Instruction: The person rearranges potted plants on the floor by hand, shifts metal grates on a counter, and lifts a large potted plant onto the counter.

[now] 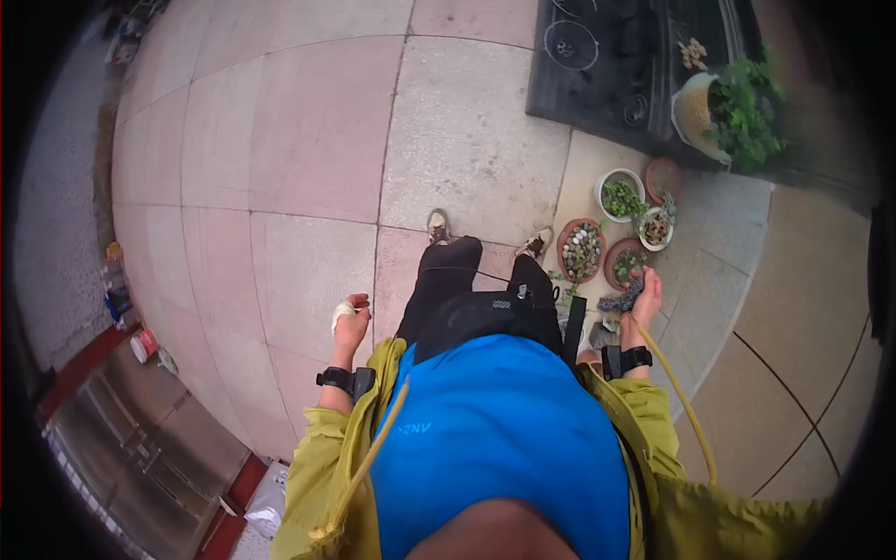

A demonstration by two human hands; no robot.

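Note:
My left hand (351,325) hangs over the paving to the left of my legs, fingers curled. A crumpled white piece (343,314), like tissue or a wrap, lies against its thumb side; whether the fingers grip it or it is wound on is unclear. On the other side, my right hand (644,297) is closed around a dark grey, knobbly, elongated thing (616,301), whose kind I cannot make out. It is close to a round brown pot (626,263) with small green plants. Beside that pot stands an oval planter (581,250) with pale and dark stones.
A white pot (620,195) of green plants and a smaller white pot (655,229) stand farther on. A leafy plant (747,114) in a tipped-looking pale pot sits by a black slab (597,70). Metal doors (140,448) are at lower left. A yellow cord (677,392) hangs near my right arm.

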